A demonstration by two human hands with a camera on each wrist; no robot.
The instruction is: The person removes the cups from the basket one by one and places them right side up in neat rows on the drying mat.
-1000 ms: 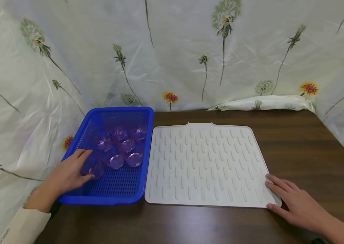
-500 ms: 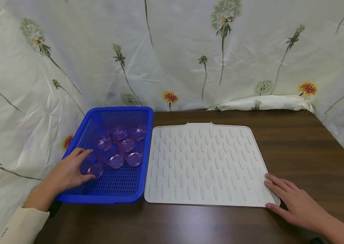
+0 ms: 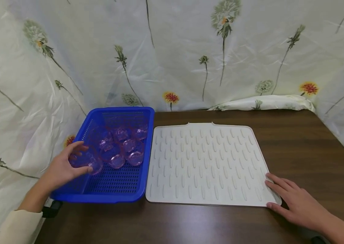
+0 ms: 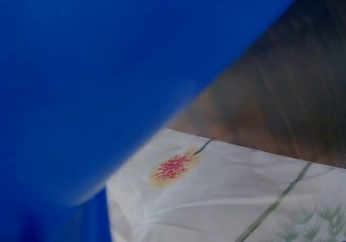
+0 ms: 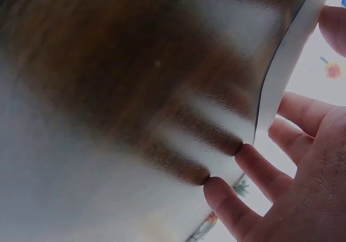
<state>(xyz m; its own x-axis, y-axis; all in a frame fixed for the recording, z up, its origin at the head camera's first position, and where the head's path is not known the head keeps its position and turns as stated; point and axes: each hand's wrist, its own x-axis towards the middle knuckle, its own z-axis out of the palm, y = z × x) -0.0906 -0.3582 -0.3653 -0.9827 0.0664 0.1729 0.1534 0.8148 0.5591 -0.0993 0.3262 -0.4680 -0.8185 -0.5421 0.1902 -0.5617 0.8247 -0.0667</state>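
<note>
At the left side of the blue basket (image 3: 120,197), my left hand (image 3: 63,166) grips a clear pink cup (image 3: 95,165) between thumb and fingers. Several similar pink cups (image 3: 117,161) stand grouped in the basket's back and middle. In the left wrist view the blue basket wall (image 4: 97,74) fills much of the picture, and neither hand nor cup shows there. My right hand (image 3: 295,201) rests at the front right corner of a white ridged mat (image 3: 205,166). In the right wrist view its fairly straight fingers (image 5: 265,172) touch the tabletop and the mat's edge.
A dark wooden table (image 3: 300,145) lies under the basket and mat. Behind and to the left hangs a pale flowered cloth (image 3: 178,51), with a rolled fold (image 3: 266,102) along the table's back edge. The basket's right rim sits close beside the mat.
My left hand has shifted slightly left and up, and the cup it grips has moved left and tilted with it. The right hand stays in place on the mat's corner.
</note>
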